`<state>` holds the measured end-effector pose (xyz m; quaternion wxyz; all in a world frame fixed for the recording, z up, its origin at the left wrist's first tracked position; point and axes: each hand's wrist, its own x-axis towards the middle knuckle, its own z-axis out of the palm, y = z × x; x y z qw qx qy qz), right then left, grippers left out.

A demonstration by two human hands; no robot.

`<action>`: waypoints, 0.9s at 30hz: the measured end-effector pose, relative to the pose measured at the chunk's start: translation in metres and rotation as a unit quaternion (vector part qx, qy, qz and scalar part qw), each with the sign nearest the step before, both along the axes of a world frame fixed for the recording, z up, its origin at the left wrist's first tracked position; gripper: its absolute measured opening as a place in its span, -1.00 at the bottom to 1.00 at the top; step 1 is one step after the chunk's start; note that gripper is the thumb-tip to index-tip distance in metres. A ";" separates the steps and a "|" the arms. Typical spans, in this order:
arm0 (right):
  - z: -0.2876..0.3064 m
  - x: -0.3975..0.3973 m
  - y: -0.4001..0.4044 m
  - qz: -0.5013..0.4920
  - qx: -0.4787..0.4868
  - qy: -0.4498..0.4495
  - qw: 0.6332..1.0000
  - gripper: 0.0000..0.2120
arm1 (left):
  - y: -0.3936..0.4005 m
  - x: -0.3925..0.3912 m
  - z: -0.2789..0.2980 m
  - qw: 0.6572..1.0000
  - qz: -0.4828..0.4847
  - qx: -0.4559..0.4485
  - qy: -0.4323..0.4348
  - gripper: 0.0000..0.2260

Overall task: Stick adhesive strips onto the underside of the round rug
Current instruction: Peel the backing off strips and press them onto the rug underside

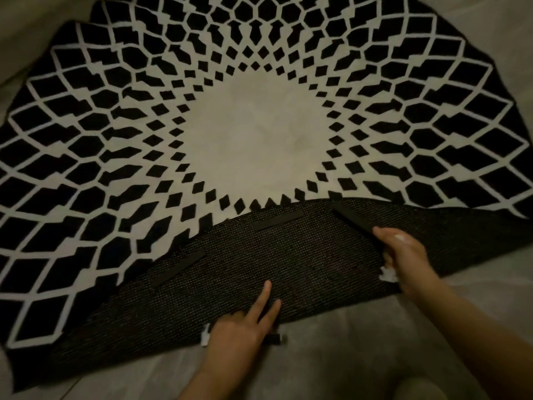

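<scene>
- Right hand (pixel 403 255) grip: fingers curled round near end of a black strip (pixel 354 223); strip runs up-left from the hand across the rug's underside (pixel 302 267). Far end looks down on the backing; can't tell if the near end is stuck yet.
- Same hand also has a scrap of white paper (pixel 388 275) tucked at its lower edge.
- Left hand (pixel 245 327) grip: two fingers (pixel 264 295) straight & spread, lying flat on the underside near the folded edge, pointing up twd the rug centre. Rest of hand over the rug's edge.
- Small white bit (pixel 205 336) & a short dark piece (pixel 275 339) peek out either side of left hand; too dim to tell what they are.
- Rug (pixel 115 125): round, black/white lattice, pale centre, lies on the floor (pixel 346 342). Near portion folded back onto the top, so dark woven underside faces up.
- Two more strips on the underside: one (pixel 278 220) near the fold line, up-left of right hand; one (pixel 180 267) further left, well apart from both hands.
- Held strip lies right of the middle one, not touching.
</scene>
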<state>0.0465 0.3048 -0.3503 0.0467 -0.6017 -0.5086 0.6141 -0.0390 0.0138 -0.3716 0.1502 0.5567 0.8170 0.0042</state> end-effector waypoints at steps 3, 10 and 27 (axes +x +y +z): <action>-0.009 0.007 -0.032 -0.013 -0.037 0.009 0.999 -0.91 | -0.034 -0.008 -0.007 0.999 0.001 0.037 0.025 -0.47; -0.015 0.014 -0.095 -0.002 -0.095 -0.009 0.995 -0.86 | -0.089 -0.027 0.002 0.997 0.009 0.062 0.037 -0.51; -0.003 -0.039 -0.032 0.070 0.087 0.027 0.993 -0.97 | -0.007 -0.094 0.026 0.861 0.487 -0.091 -0.112 -0.05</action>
